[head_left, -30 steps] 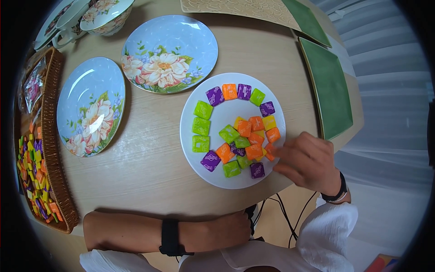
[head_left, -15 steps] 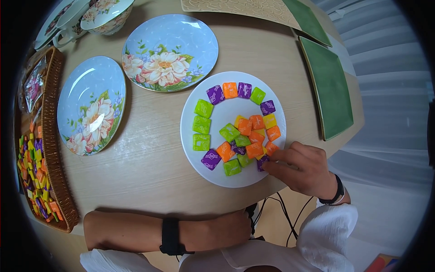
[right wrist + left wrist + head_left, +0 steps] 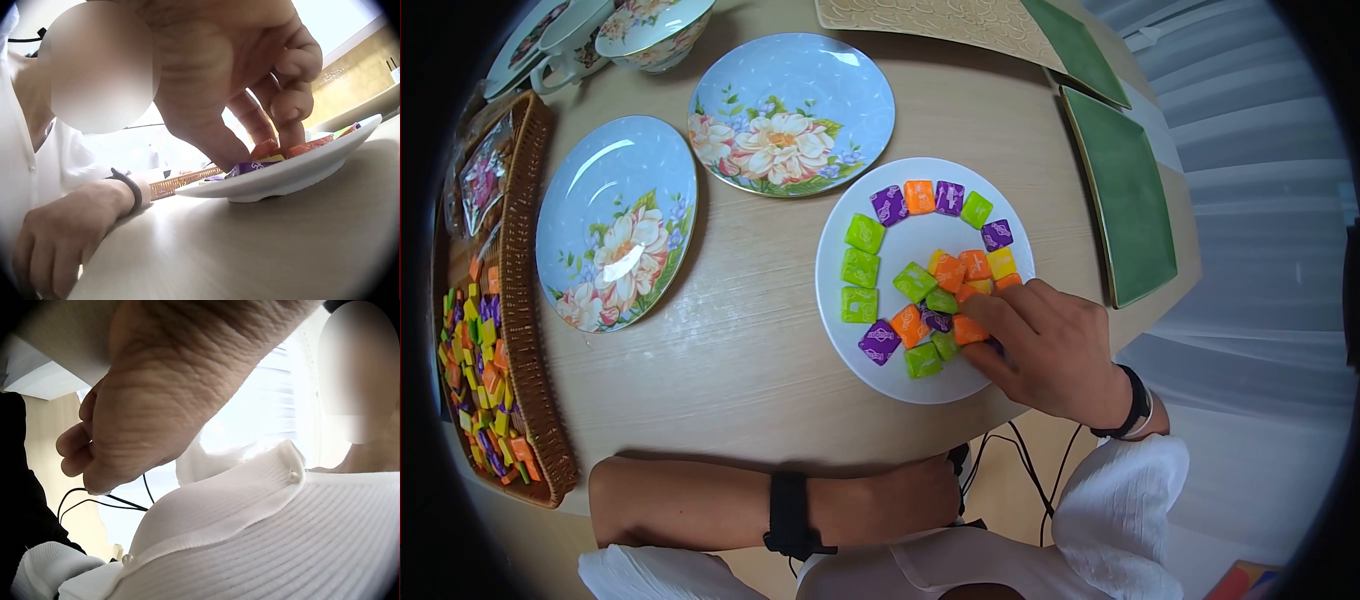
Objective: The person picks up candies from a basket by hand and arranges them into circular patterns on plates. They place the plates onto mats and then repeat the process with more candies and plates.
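Square wrapped candies lie on a white round plate (image 3: 837, 335). Green, purple and orange ones line its rim, while a mixed pile fills its right half. Over that pile my right hand (image 3: 1050, 345) reaches in from the right, thumb and fingertips pinching an orange candy (image 3: 265, 149). Near the thumb, a purple candy (image 3: 253, 167) shows in the right wrist view; from above, the hand hides it. My left hand (image 3: 915, 492) rests at the table's front edge with nothing in it, its fingers loosely bent in the left wrist view.
A wicker basket (image 3: 540, 440) of candies stands at the left. Two blue floral plates (image 3: 625, 160) lie behind the white plate's left side. Cups and a bowl (image 3: 655, 45) stand at the back left, green rectangular plates (image 3: 1120, 200) at the right. Black cables (image 3: 1025, 460) hang below the table edge.
My right hand has moved left from the plate's right edge onto the pile, covering the purple candy it touched half a second ago. The head view has shifted slightly; the left hand stays put.
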`<state>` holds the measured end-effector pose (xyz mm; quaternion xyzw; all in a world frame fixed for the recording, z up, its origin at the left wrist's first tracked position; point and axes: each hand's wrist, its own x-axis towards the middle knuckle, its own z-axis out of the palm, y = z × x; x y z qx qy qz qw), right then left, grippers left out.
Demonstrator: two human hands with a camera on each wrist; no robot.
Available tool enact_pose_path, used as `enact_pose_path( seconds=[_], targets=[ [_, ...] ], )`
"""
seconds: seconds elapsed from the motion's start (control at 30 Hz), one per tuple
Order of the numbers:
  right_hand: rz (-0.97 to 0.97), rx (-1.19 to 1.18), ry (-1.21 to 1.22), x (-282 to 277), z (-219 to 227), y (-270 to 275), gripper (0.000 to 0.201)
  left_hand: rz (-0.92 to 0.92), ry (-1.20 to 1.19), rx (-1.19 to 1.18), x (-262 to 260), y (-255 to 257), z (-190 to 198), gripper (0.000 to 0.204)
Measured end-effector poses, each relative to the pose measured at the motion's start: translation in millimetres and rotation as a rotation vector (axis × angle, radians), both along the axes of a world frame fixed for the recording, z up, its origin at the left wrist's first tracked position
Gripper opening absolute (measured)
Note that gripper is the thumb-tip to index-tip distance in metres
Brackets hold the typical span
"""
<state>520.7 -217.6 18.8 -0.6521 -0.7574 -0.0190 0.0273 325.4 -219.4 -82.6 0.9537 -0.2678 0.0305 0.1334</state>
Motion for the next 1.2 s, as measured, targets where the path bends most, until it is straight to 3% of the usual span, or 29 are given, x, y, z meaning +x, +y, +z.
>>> enact_pose_path(
  seconds=[0.37,0.53,0.6,0.7,0.83,0.9,1.0,1.2],
  targets=[
    [-0.035,0.025,0.160,-11,12,-20,0.032,-0.040,0.086,0.006,5,-7,-6,0.010],
    [-0.059,0.079,0.204,-22,-4,-33,0.034,-0.041,-0.006,-0.248,5,-2,18,0.011],
    [-0.122,0.132,0.186,-15,1,-35,0.035,0.000,-0.045,-0.348,5,1,35,0.012],
    [-0.214,0.184,0.205,5,6,-33,0.033,0.097,-0.029,-0.200,8,26,77,0.013],
    [-0.280,0.200,0.235,19,4,-28,0.028,0.472,-0.124,-0.103,23,62,104,0.014],
    [-0.268,0.265,0.235,18,-1,-29,0.025,0.598,-0.135,-0.042,29,79,107,0.015],
    [0.002,0.257,0.237,10,-9,-39,0.021,0.609,-0.059,0.019,28,96,106,0.015],
    [0.142,0.186,0.219,-1,-22,-42,0.013,0.556,0.062,0.010,30,109,103,0.018]
  ],
)
